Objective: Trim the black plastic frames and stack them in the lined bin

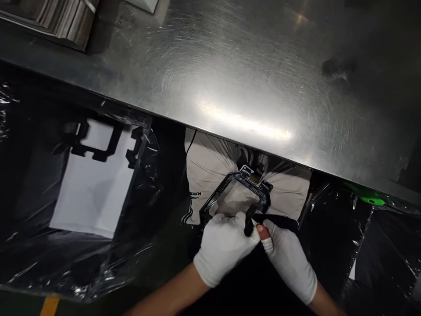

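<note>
A black plastic frame (223,186), roughly polygonal with an open centre, is tilted over my lap below the table edge. My left hand (226,245), in a white glove, is closed around its near side. My right hand (289,252), also gloved but with the thumb tip bare, is pinched close against the frame's lower right corner. A small pale, pointed bit shows at the right fingertips; what it belongs to is hidden. Both hands almost touch there.
A scratched metal table (250,79) spans the top, with a cardboard stack (62,22) at its far left. On the left, a plastic-lined container holds black frames (95,153) and a white sheet (92,197). A green object (371,199) lies at the right under the table edge.
</note>
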The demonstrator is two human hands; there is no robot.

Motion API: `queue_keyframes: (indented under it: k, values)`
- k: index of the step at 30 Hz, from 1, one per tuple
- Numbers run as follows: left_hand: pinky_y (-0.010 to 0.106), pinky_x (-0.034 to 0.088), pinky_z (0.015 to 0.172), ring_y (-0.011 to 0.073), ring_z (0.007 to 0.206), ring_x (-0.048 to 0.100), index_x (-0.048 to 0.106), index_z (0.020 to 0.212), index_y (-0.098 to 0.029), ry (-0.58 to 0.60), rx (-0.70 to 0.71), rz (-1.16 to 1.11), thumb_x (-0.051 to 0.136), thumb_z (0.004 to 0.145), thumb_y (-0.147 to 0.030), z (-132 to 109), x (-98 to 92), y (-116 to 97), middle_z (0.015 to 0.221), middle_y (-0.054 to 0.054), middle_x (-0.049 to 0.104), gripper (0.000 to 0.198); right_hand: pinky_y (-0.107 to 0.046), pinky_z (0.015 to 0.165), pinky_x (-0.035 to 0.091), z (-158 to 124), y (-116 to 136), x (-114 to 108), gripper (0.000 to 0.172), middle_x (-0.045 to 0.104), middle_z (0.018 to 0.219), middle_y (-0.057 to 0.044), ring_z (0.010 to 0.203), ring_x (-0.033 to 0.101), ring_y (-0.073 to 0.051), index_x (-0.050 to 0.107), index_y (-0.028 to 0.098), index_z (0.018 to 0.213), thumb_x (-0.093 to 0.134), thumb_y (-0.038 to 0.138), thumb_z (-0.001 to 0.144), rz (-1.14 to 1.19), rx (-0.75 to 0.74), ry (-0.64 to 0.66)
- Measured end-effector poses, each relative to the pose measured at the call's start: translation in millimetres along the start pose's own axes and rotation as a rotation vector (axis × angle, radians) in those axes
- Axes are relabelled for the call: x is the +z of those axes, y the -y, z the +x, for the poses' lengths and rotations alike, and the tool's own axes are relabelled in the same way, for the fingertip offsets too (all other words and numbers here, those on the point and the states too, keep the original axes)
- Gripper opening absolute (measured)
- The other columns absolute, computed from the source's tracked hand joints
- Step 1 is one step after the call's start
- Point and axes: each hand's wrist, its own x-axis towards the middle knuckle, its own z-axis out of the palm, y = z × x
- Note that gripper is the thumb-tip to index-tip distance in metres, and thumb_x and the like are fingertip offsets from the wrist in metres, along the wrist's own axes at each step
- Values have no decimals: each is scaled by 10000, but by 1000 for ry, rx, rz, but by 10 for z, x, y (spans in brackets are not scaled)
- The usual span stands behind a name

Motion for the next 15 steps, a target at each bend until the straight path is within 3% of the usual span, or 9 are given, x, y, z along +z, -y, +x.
queue_keyframes:
  k: [8, 13, 15]
  values:
    - [417, 458, 541, 269, 465, 638, 612, 616, -212, -14, -28, 7, 674, 918, -461, -3, 16, -18, 506, 39, 587, 396, -300, 586, 397, 18, 13, 5, 669, 695, 726, -44, 601, 615, -203, 577, 249, 934, 192, 774, 1089, 75, 37, -35]
    - [421, 486, 579, 322, 549, 695, 663, 709, -194, 115, -193, -32, 660, 933, -492, 30, 18, -41, 557, 76, 649, 373, -298, 676, 480, 3, 9, -124, 610, 673, 787, -25, 695, 607, -192, 572, 248, 879, 330, 772, 1077, 328, -28, -19]
    - [411, 501, 621, 318, 602, 709, 667, 769, -201, 204, -290, -165, 634, 962, -555, 68, -22, 17, 601, 79, 680, 405, -284, 722, 510, -6, -41, -186, 560, 657, 828, -13, 749, 597, -182, 566, 246, 871, 388, 731, 1087, 448, -60, -59]
